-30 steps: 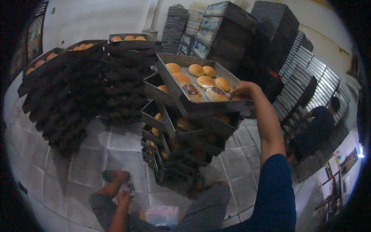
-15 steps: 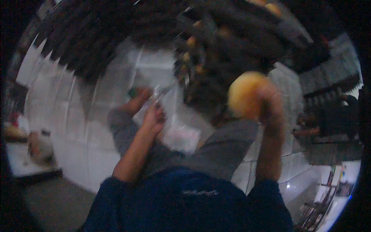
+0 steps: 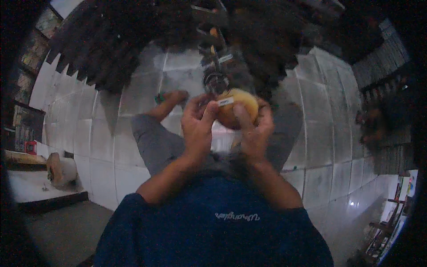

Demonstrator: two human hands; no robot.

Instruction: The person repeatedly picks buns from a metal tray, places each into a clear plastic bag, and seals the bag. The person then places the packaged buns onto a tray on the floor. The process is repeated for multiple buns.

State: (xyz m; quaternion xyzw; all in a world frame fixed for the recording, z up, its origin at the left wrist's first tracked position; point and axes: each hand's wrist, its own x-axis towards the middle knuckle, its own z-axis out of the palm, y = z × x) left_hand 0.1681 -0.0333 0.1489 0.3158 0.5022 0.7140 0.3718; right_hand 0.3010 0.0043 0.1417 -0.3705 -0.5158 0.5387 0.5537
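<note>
Head view, looking steeply down over a dark blue shirt (image 3: 213, 227) to a pale tiled floor (image 3: 333, 147). Picture dim and grainy.

Both hands raised together in front of the chest, closed around one round golden bun (image 3: 238, 107). Left hand (image 3: 198, 124) wraps the bun's left side, thumb and fingers curled onto it. Right hand (image 3: 255, 129) cups the right side, fingers (image 3: 242, 118) pressed across its front. Firm two-handed hold, nothing else in either hand that I can make out. A small pale label or tag (image 3: 226, 102) sits on the bun's top left, just beside the left fingertips; whether it is stuck on or being pinched, cannot tell.

Step in hand, as I judge it: handling the single bun at close range, fingers working at or near the label. Next move would call for fine fingertip work on that tag while the other hand steadies the bun; soft bread, so light pressure.

Orientation: bun is near round, slightly wider than tall, so its long axis runs left to right between the palms. Domed top faces up and toward the camera; underside hidden by the hands.

Around: grey trouser legs (image 3: 155, 138) stretch out beneath the hands. Stacks of dark trays (image 3: 133, 49) crowd the upper frame, contents not readable. Low shelf (image 3: 26, 178) at far left.
</note>
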